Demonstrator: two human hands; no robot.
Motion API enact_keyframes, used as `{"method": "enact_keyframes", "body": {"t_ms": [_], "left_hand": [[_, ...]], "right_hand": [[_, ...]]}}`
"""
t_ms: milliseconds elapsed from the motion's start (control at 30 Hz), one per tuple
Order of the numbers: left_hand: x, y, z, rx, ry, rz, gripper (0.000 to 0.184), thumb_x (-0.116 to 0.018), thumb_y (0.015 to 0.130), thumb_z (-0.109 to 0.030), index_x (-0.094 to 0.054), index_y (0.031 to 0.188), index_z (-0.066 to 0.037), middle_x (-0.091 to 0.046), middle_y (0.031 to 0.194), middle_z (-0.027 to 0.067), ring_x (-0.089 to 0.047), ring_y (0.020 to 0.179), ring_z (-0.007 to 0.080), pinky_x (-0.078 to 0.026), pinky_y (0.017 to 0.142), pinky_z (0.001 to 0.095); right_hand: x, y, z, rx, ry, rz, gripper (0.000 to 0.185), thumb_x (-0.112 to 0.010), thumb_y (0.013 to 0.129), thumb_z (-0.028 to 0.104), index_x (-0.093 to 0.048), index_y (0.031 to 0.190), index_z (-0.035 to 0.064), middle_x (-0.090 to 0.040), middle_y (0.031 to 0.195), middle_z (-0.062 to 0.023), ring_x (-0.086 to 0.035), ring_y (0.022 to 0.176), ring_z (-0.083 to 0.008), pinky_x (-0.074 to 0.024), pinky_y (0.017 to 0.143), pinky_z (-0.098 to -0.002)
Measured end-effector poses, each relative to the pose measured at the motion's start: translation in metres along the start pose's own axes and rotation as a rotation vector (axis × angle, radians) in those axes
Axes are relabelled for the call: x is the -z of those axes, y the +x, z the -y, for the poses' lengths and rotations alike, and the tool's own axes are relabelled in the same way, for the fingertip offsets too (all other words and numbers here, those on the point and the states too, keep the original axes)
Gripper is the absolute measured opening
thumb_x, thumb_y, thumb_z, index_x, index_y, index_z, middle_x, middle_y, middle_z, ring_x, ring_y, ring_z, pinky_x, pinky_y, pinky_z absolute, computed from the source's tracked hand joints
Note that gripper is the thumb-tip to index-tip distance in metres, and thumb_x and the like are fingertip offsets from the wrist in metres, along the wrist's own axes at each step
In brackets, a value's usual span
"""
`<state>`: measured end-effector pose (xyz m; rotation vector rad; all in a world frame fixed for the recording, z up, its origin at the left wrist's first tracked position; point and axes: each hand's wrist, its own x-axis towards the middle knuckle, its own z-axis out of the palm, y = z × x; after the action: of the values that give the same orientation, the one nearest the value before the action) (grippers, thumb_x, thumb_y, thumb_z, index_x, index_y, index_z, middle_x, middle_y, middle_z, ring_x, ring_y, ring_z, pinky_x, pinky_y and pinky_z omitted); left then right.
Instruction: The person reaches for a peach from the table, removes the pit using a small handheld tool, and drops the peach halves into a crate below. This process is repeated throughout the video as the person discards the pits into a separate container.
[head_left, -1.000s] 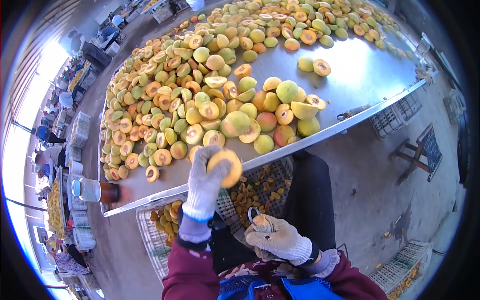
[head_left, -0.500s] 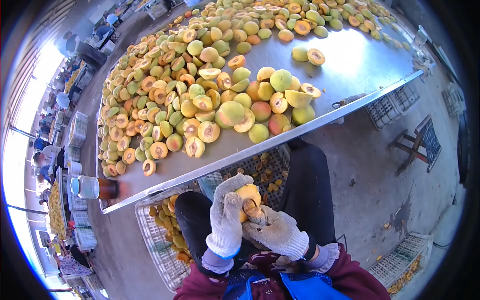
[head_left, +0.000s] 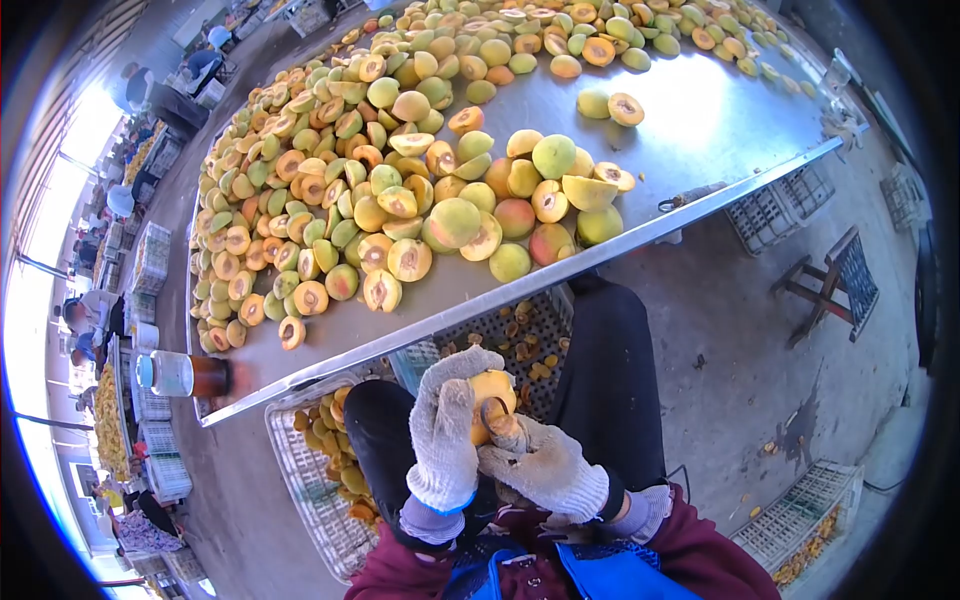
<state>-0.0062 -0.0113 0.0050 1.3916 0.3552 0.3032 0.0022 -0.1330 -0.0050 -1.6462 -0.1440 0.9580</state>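
My left hand (head_left: pixel 442 435), in a whitish knit glove, is closed around a yellow-fleshed peach half (head_left: pixel 490 388) above my lap. My right hand (head_left: pixel 550 468), gloved and stained at the fingertips, presses against the peach's near side with fingers curled. A brown curved edge shows at the right thumb; whether it is a tool or the pit, I cannot tell. Beyond the hands, a big heap of halved peaches (head_left: pixel 330 200) covers much of the metal table (head_left: pixel 700 150), many with cut faces showing brown centres.
Below the table edge sits a dark perforated crate (head_left: pixel 478 335) with fruit pieces. A white crate (head_left: pixel 305 480) of peach halves stands by my left knee. A jar of brown liquid (head_left: pixel 185 374) is on the table's left corner. To the right are a folding stool (head_left: pixel 840 285) and another crate (head_left: pixel 800 525).
Both hands keep their grip on the peach half and have shifted only slightly. The whole view has moved a little, with the table appearing slightly further left and up.
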Motion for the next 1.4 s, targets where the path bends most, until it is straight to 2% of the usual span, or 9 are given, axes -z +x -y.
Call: {"method": "enact_keyframes", "body": {"t_ms": [467, 667, 800, 867, 933, 1000, 1100, 1267, 1400], "left_hand": [[0.016, 0.015, -0.023, -0.312, 0.496, 0.427, 0.025, -0.050, 0.096, -0.014, -0.065, 0.103, 0.005, -0.070, 0.094, 0.0170, -0.068, 0.081, 0.0215, -0.054, 0.075, 0.0321], [0.008, 0.006, -0.018, 0.359, -0.258, 0.148, 0.050, -0.050, 0.095, -0.048, -0.060, 0.101, 0.001, -0.067, 0.089, 0.0163, -0.067, 0.073, 0.0248, -0.056, 0.059, 0.0341], [0.071, 0.011, -0.009, -0.052, 0.054, -0.125, 0.041, -0.049, 0.098, -0.043, -0.060, 0.103, -0.004, -0.066, 0.093, 0.0129, -0.067, 0.077, 0.0234, -0.056, 0.058, 0.0329], [0.109, 0.006, -0.025, -0.118, 0.137, -0.372, 0.028, -0.050, 0.100, -0.028, -0.061, 0.106, -0.003, -0.067, 0.096, 0.0106, -0.065, 0.083, 0.0200, -0.053, 0.079, 0.0334], [0.217, 0.011, 0.013, -0.075, 0.468, -0.358, 0.030, -0.056, 0.095, -0.026, -0.063, 0.110, -0.001, -0.066, 0.111, 0.0128, -0.061, 0.106, 0.0246, -0.048, 0.091, 0.0333], [0.196, 0.017, -0.020, -0.285, 1.839, -0.077, 0.036, -0.061, 0.090, -0.025, -0.061, 0.116, -0.001, -0.062, 0.120, 0.0162, -0.055, 0.117, 0.0295, -0.043, 0.098, 0.0382], [0.163, 0.067, -0.008, -0.137, 0.941, -0.147, 0.051, -0.066, 0.085, -0.030, -0.056, 0.127, -0.003, -0.059, 0.123, 0.0190, -0.049, 0.124, 0.0320, -0.037, 0.105, 0.0402], [0.129, 0.161, 0.030, 0.100, 1.189, -0.095, 0.075, -0.073, 0.073, -0.040, -0.049, 0.132, -0.002, -0.058, 0.125, 0.0226, -0.056, 0.116, 0.0375, -0.043, 0.100, 0.0415], [0.126, 0.160, 0.037, 0.162, 0.606, -0.107, 0.044, -0.076, 0.076, -0.018, -0.053, 0.109, -0.001, -0.062, 0.101, 0.0111, -0.062, 0.092, 0.0162, -0.053, 0.078, 0.0300]], "right_hand": [[0.020, 0.005, -0.017, -0.122, 0.808, 0.747, 0.020, -0.065, 0.088, 0.020, -0.061, 0.090, 0.0007, -0.061, 0.079, -0.0042, -0.057, 0.070, -0.0101, -0.0466, 0.064, -0.0261], [0.021, 0.004, -0.014, 0.048, 1.016, 1.053, 0.019, -0.067, 0.085, 0.019, -0.059, 0.087, 0.0011, -0.058, 0.081, -0.0042, -0.055, 0.074, -0.0132, -0.0457, 0.070, -0.0261], [0.025, 0.007, -0.012, -0.041, 1.123, 0.829, 0.022, -0.068, 0.084, 0.020, -0.059, 0.088, 0.0001, -0.057, 0.078, -0.0046, -0.057, 0.075, -0.0130, -0.0472, 0.071, -0.0256], [0.026, 0.009, -0.008, -0.098, 1.146, 0.548, 0.031, -0.067, 0.081, 0.021, -0.059, 0.084, -0.0084, -0.052, 0.052, -0.0092, -0.048, 0.037, -0.0176, -0.0368, 0.034, -0.0287], [0.026, 0.012, -0.007, -0.105, 1.132, 0.571, 0.029, -0.066, 0.082, 0.020, -0.059, 0.086, -0.0076, -0.054, 0.053, -0.0099, -0.050, 0.038, -0.0166, -0.0375, 0.034, -0.0273], [0.021, 0.015, -0.002, -0.108, 0.926, 0.517, 0.028, -0.065, 0.083, 0.021, -0.059, 0.087, -0.0066, -0.055, 0.054, -0.0103, -0.050, 0.037, -0.0163, -0.0371, 0.034, -0.0270], [0.011, 0.022, -0.009, -0.142, 0.748, 0.545, 0.022, -0.066, 0.085, 0.022, -0.062, 0.087, 0.0007, -0.058, 0.062, -0.0047, -0.052, 0.047, -0.0112, -0.0403, 0.042, -0.0238], [0.005, 0.023, -0.017, -0.182, 0.517, 0.420, 0.020, -0.066, 0.090, 0.028, -0.061, 0.087, 0.0088, -0.057, 0.061, 0.0003, -0.050, 0.046, -0.0066, -0.0375, 0.041, -0.0211], [0.007, 0.015, 0.002, -0.202, 0.551, 0.385, 0.021, -0.067, 0.090, 0.028, -0.060, 0.093, 0.0091, -0.056, 0.060, 0.0009, -0.050, 0.046, -0.0066, -0.0374, 0.041, -0.0218]]}}
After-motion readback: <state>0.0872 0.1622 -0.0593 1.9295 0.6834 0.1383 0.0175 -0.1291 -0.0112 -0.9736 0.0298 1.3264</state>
